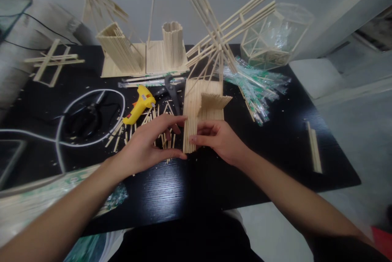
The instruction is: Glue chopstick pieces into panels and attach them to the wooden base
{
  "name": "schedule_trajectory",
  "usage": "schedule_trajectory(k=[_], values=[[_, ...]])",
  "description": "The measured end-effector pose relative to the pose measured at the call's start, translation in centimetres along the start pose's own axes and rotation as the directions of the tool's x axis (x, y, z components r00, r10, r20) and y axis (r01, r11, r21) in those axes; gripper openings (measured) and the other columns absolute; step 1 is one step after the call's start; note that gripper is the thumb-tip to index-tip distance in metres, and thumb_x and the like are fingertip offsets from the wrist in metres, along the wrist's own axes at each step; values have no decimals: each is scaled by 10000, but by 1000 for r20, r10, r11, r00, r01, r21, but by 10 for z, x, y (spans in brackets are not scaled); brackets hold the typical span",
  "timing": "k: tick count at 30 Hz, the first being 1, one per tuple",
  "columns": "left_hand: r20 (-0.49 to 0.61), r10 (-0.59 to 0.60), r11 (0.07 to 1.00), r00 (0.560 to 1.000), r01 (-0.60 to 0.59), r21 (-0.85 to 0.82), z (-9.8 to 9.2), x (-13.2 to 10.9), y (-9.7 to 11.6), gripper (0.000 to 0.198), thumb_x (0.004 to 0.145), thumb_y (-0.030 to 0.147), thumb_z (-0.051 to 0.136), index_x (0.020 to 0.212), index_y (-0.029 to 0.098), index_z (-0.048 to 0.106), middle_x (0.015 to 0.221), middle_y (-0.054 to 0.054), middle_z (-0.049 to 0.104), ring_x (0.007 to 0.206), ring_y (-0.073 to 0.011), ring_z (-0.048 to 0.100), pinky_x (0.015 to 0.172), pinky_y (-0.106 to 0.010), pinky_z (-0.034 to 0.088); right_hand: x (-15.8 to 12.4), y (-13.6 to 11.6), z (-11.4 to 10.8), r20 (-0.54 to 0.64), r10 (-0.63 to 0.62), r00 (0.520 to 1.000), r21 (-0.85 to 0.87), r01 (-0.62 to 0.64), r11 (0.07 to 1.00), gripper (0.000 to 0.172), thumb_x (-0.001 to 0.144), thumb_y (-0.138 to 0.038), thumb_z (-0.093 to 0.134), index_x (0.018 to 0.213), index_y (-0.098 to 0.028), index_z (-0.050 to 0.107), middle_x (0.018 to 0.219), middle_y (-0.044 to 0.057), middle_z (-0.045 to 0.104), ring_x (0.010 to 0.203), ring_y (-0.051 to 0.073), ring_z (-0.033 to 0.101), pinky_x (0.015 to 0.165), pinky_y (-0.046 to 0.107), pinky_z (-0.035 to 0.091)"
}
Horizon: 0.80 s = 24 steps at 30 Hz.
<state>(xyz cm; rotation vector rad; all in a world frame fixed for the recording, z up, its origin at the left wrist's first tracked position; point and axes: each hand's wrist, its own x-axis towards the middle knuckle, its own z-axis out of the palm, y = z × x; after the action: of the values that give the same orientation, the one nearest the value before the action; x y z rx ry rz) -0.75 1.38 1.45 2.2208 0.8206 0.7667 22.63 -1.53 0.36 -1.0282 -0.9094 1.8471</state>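
Observation:
In front of me stands a piece made of pale wooden sticks (pixel 190 127) laid side by side, with a flat panel behind and a short angled wall jutting to the right. My right hand (pixel 222 139) pinches its front strip, thumb on the face and fingers behind. My left hand (pixel 150 141) braces the left edge between forefinger above and thumb near the bottom corner; its other fingers curl partly out of sight. Cut stick pieces (pixel 165 141) lie around the left hand. A yellow glue gun (pixel 141 104) rests just beyond it, beside a dark-handled tool (pixel 173 92).
Behind stand a square stick holder (pixel 119 49), a round stick cup (pixel 173 43) and a windmill-like stick frame (pixel 219 37). Plastic wrappers (pixel 254 86) and a geometric glass container (pixel 275 35) sit back right. A white cable (pixel 59 131) loops at left. Sticks (pixel 314 149) lie at right.

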Motion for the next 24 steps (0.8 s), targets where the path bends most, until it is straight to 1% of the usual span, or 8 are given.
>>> schedule_trajectory(k=[3, 7, 11, 14, 18, 24], values=[[-12, 25, 1000, 1000, -25, 5, 0, 0, 1, 770, 774, 480, 877, 1436, 237, 569, 1112, -67, 717, 812, -163, 673, 801, -333, 601, 0, 0, 1, 0, -7, 1000, 14, 7, 1000, 306, 592, -292, 993, 809, -197, 799, 775, -14, 777, 675, 113, 711, 692, 245, 616], [-20, 39, 999, 999, -39, 16, 0, 1, 1, 759, 769, 466, 883, 1423, 231, 579, 1112, -68, 718, 831, -165, 682, 834, -340, 601, 1, 2, 0, 6, -7, 1000, 20, 7, 1000, 295, 604, -296, 989, 798, -196, 792, 789, -10, 778, 675, 107, 709, 676, 235, 609], [-24, 51, 999, 998, -50, 18, 1, 1, 0, 757, 766, 469, 886, 1416, 226, 582, 1080, -60, 716, 820, -160, 677, 805, -323, 599, 1, 2, 1, 0, -10, 1000, 7, 10, 1000, 320, 595, -313, 995, 800, -189, 783, 773, -11, 770, 666, 107, 704, 675, 244, 615], [-15, 52, 998, 999, -51, 31, 0, 0, 0, 762, 766, 472, 888, 1418, 232, 576, 1075, -61, 717, 824, -166, 681, 807, -330, 601, -1, 1, 2, 2, -15, 1000, -21, 15, 1000, 328, 594, -337, 995, 798, -196, 780, 773, -14, 767, 667, 113, 707, 677, 256, 626], [3, 40, 998, 999, -40, 53, -2, -1, 1, 759, 771, 475, 886, 1422, 248, 568, 1091, -68, 717, 860, -182, 694, 836, -351, 605, -2, 0, 2, -32, -11, 999, -68, 8, 998, 338, 587, -354, 994, 804, -203, 784, 770, -15, 765, 667, 116, 710, 681, 254, 632], [5, 89, 990, 996, -89, 108, -3, 0, 1, 731, 806, 489, 854, 1429, 240, 564, 1097, -80, 730, 882, -198, 711, 839, -353, 609, -2, 2, 1, -47, -26, 999, -96, 21, 995, 348, 578, -343, 995, 813, -197, 784, 777, -7, 768, 677, 123, 712, 689, 261, 624]])
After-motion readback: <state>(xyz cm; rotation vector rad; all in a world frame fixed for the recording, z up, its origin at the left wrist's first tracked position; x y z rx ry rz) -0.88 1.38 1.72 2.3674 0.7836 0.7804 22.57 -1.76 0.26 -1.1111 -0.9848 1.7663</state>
